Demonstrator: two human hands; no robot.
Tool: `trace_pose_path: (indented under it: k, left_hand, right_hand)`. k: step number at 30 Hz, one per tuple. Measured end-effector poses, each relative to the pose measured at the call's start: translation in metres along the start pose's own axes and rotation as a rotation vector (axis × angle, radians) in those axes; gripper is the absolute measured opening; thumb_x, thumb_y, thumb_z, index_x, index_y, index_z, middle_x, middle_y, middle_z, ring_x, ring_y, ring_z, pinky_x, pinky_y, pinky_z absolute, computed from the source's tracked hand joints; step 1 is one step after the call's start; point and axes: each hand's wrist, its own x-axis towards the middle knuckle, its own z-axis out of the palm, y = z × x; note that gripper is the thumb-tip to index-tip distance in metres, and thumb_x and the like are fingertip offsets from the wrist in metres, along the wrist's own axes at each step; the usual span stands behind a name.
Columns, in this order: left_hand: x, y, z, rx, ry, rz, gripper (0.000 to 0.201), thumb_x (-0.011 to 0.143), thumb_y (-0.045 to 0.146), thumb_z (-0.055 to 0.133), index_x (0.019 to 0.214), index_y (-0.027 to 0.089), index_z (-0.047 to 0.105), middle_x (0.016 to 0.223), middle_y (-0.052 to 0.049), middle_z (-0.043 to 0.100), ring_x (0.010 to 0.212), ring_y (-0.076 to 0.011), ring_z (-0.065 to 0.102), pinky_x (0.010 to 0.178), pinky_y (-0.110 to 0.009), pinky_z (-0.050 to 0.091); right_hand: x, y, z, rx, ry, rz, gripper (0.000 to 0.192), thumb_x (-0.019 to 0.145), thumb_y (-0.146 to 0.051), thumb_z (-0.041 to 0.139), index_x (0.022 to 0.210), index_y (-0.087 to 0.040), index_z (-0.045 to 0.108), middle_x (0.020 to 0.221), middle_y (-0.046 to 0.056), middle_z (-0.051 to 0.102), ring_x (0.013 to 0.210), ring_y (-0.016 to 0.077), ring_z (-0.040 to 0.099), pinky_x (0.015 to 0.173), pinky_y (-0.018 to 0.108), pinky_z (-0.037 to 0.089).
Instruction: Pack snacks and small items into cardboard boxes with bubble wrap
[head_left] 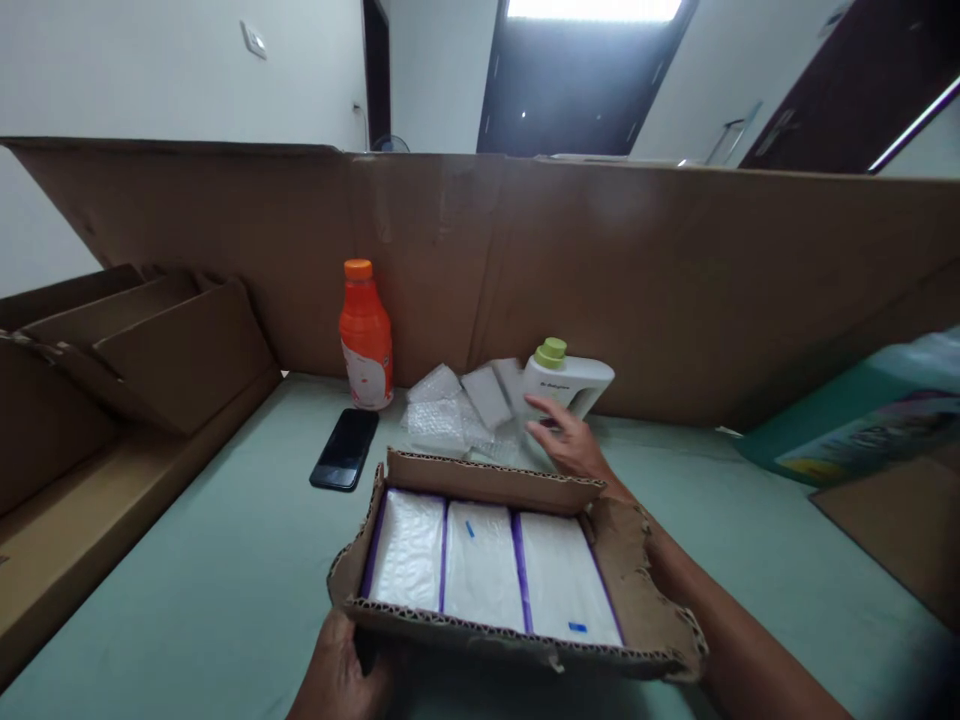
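My left hand [341, 665] grips the near left corner of an open, torn-edged cardboard box [495, 478], which tilts toward me. Inside it lie three white plastic-wrapped packs [484, 565] with purple edges, side by side. My right arm passes along the box's right side. Beyond the far wall, my right hand [566, 437] is open, thumb and fingers apart. Its fingertips overlap the lower front of a white bottle [574, 372] with a green cap; I cannot tell whether they touch. Just left of the hand are several bubble-wrap packets [439, 415].
An orange bottle [366, 345] stands at the back, with a black phone [345, 450] in front. Tall cardboard [420, 230] walls the far side. Cardboard flaps [187, 340] line the left. A large green-liquid container [855, 420] leans at the right.
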Motion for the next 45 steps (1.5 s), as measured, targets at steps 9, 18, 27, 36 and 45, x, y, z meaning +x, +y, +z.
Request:
trace_pose_path:
  k: [9,18,27,36,45]
  left_hand:
    - [0.01,0.013,-0.015,-0.034,-0.058,0.092,0.051,0.072,0.058,0.068,0.1,0.015,0.07,0.096,-0.014,0.074,0.093,-0.0362,0.071,0.082,-0.048,0.061]
    - [0.011,0.015,-0.021,0.015,0.014,0.08,0.055,0.067,0.061,0.07,0.098,0.016,0.063,0.093,-0.012,0.074,0.087,-0.0346,0.072,0.074,-0.045,0.061]
    - [0.011,0.01,-0.028,0.088,0.086,0.03,0.053,0.062,0.059,0.071,0.093,0.018,0.061,0.085,-0.009,0.072,0.083,-0.0323,0.068,0.07,-0.041,0.056]
    - [-0.006,0.023,-0.023,0.205,0.183,0.022,0.039,0.072,0.053,0.064,0.091,0.02,0.061,0.079,-0.005,0.068,0.075,-0.028,0.064,0.067,-0.038,0.052]
    - [0.01,0.016,-0.035,0.145,0.061,0.004,0.052,0.061,0.057,0.074,0.094,0.02,0.058,0.089,-0.009,0.07,0.087,-0.0328,0.067,0.073,-0.042,0.055]
  right_hand:
    - [-0.192,0.016,-0.12,0.406,0.589,0.616,0.044,0.062,-0.051,0.083,0.093,-0.021,0.075,0.104,0.006,0.073,0.078,0.0188,0.067,0.058,0.028,0.059]
    - [-0.296,0.024,-0.152,-0.332,0.614,0.572,0.052,0.081,-0.052,0.059,0.121,-0.019,0.067,0.152,0.017,0.044,0.13,0.0348,0.052,0.09,0.044,0.054]
    - [-0.213,0.014,-0.099,-0.453,-0.06,0.299,0.047,0.087,-0.037,0.06,0.13,-0.018,0.065,0.141,0.016,0.06,0.132,0.034,0.051,0.108,0.053,0.038]
    - [-0.176,0.019,-0.08,-0.27,-0.077,0.18,0.035,0.092,-0.031,0.057,0.123,-0.02,0.068,0.122,0.01,0.072,0.113,0.0255,0.064,0.099,0.042,0.044]
    - [-0.22,0.02,-0.136,-0.471,0.103,0.221,0.035,0.095,-0.042,0.05,0.112,-0.022,0.072,0.112,0.009,0.075,0.107,0.0279,0.067,0.095,0.046,0.046]
